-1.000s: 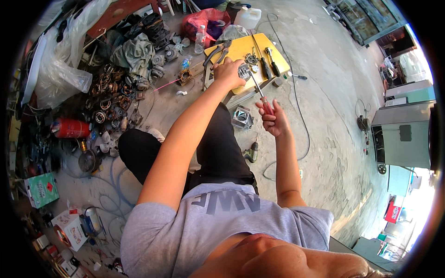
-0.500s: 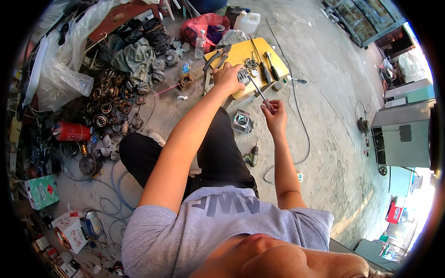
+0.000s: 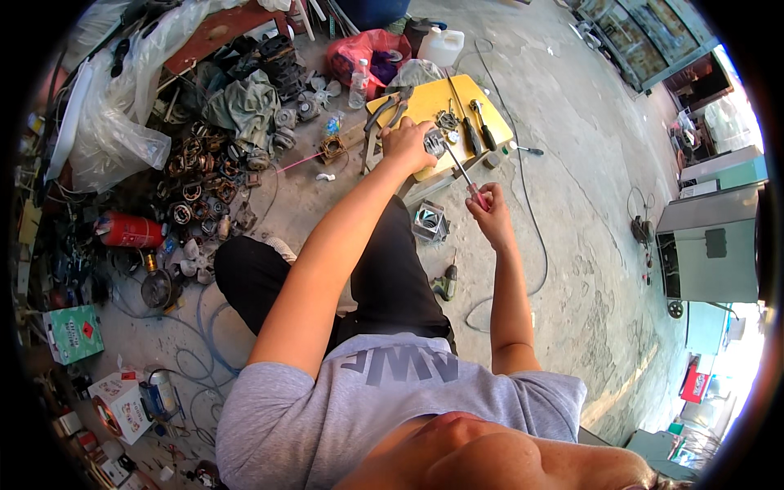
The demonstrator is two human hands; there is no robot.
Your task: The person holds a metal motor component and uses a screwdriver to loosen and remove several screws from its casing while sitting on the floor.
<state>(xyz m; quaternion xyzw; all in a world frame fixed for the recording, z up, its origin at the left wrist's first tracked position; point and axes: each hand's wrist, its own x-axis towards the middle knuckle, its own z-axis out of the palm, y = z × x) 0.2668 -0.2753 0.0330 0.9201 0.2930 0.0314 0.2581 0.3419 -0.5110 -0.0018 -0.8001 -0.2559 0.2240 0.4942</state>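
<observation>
Over the near edge of a low yellow-topped stand, my left hand is closed around a small grey metal part. My right hand grips the red handle of a screwdriver, whose shaft slants up and left to that part. Exactly where its tip meets the metal is too small to tell. Beside my left hand lie large pliers. Farther right on the yellow top rest a long black-handled screwdriver, another black-handled tool and a small heap of metal bits.
A motor part and a cordless drill sit on the floor between my legs and right arm. A cable curves along the right. Scrap motor parts and a red extinguisher-like cylinder crowd the left.
My right hand has drawn slightly nearer to me and turned on the screwdriver, so more of the red handle shows. The left hand still holds the metal part. The whole view has shifted a little.
</observation>
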